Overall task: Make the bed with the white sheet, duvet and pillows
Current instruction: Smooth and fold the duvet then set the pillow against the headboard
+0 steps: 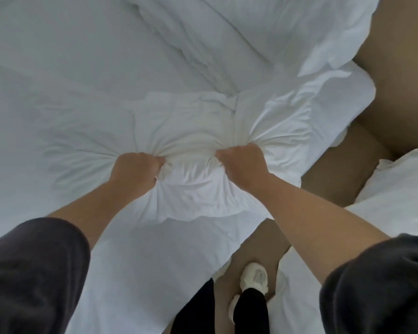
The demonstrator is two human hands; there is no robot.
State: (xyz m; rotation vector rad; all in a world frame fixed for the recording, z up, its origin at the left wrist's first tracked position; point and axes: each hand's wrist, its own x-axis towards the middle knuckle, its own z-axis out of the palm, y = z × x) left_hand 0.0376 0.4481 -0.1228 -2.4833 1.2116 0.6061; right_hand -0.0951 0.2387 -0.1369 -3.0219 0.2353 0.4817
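Observation:
A white pillow (pixel 191 131) lies near the bed's right edge, bunched where both hands hold it. My left hand (pixel 136 169) grips a fistful of its fabric on the left side. My right hand (pixel 241 162) grips another fistful on the right side, and creases radiate from both fists. The white sheet (pixel 46 80) covers the mattress to the left and beyond. A rumpled white duvet (pixel 227 37) is heaped at the top, partly hanging over the bed's right side.
Tan floor (pixel 401 68) runs along the right of the bed. More white bedding (pixel 396 201) lies at the right edge. My legs in dark trousers and a white shoe (pixel 253 277) stand in the narrow gap between the two.

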